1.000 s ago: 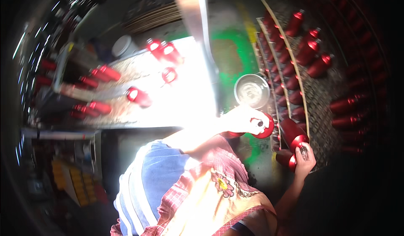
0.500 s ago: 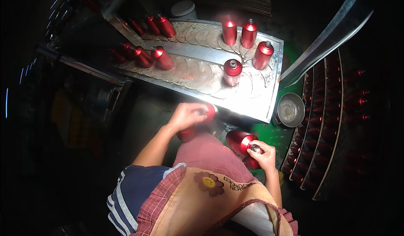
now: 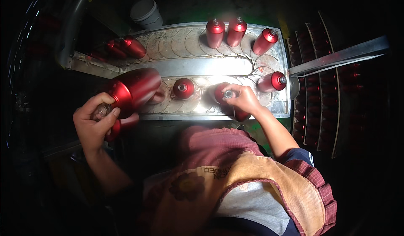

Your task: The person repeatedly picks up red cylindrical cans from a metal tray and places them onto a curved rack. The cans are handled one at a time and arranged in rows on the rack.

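Observation:
My left hand is closed round the threaded neck of a red metallic bottle, raised and tilted with its base toward the upper right. Just under that hand shows part of another red bottle; whether the fingers hold it too is unclear. Over the near lane of the conveyor, my right hand pinches the neck of an upright red bottle. Below those fingers a further red bottle is partly hidden. Between my hands, a red bottle stands on the conveyor's overlapping plates.
Several red bottles stand along the conveyor's far lane and right bend. A metal bar juts out at right, with racks of red bottles behind. A white bucket stands beyond the far edge. Darkness hides the left side.
Both hands rose from near my lap, each with a red bottle: the left went up and left, the right onto the conveyor's near lane. My view has turned and shifted.

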Demonstrator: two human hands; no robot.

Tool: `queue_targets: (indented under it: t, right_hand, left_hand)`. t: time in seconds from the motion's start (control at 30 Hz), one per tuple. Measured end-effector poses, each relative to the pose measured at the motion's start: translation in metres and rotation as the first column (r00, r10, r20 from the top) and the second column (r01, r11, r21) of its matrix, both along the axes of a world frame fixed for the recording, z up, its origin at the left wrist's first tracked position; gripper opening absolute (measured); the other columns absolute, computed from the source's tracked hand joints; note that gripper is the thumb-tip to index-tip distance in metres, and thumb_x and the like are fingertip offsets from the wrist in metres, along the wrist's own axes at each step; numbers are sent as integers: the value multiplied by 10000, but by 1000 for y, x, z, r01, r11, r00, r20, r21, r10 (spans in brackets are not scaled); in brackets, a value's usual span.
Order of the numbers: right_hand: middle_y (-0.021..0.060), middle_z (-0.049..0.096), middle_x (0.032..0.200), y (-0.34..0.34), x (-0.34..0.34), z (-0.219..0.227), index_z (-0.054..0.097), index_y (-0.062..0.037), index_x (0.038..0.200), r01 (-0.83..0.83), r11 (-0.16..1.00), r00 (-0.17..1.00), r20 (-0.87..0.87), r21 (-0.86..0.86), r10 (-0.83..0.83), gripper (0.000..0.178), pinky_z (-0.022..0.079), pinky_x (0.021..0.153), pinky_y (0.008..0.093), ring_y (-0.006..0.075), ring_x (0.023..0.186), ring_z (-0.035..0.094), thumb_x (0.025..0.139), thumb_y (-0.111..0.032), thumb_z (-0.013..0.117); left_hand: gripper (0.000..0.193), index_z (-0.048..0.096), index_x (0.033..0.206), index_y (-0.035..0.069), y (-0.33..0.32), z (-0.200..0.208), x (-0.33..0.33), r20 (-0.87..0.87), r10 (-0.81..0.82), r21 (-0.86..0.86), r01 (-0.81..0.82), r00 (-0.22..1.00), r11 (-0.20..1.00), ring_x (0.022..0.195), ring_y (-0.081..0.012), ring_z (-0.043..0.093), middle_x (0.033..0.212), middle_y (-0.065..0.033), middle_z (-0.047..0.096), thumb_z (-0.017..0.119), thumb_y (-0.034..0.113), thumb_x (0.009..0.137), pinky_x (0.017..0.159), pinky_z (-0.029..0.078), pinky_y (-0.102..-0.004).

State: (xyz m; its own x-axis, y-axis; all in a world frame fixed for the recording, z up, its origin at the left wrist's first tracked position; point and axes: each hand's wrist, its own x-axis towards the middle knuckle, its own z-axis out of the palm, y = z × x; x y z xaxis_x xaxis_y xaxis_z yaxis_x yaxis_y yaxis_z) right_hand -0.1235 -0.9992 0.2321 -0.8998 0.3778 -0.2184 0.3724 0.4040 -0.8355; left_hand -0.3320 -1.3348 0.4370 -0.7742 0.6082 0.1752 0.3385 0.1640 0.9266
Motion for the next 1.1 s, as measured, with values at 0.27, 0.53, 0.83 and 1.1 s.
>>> queue_targets:
  t: [0.27, 0.53, 0.83, 1.1]
  right_hand:
    - [-105, 462, 642, 55, 43, -6, 689, -37, 1190, 310, 908, 895, -236, -281, -378, 368, 346, 556, 177, 0, 579, 380, 830, -11, 763]
    - [-64, 520, 761, 133, 71, -57, 662, -18, 1130, 590, 775, 707, -320, -224, -631, 238, 354, 595, 172, 22, 646, 440, 893, -3, 679]
    - [81, 551, 1024, 96, 45, 52, 628, 16, 1043, 687, 597, 694, -620, 415, -367, 199, 453, 881, 299, 204, 968, 560, 848, 53, 616]
    - [33, 483, 1052, 175, 84, -2, 626, 1, 1118, 944, 243, 307, -869, 224, -388, 471, 382, 728, 222, 126, 828, 443, 726, 202, 461]
  left_hand:
    - [210, 716, 1007, 36, 122, -3, -142, 12, -202, -84, 202, 979, 976, 504, 18, 390, 626, 95, 502, 720, -38, 811, 466, 262, -170]
    - [152, 727, 962, 74, 238, -141, -234, 131, -374, -334, 396, 918, 855, 502, -42, 468, 642, 14, 582, 725, 106, 813, 456, 360, -219]
    - [265, 697, 1183, 71, 193, -199, -317, 328, -171, -16, 186, 929, 982, 519, -30, 442, 681, 47, 576, 664, 112, 924, 456, 350, -202]
    - [198, 705, 1123, 43, 165, -213, -360, 143, 278, 293, -309, 950, 905, 584, -24, 489, 724, 37, 592, 627, 123, 959, 518, 383, -183]
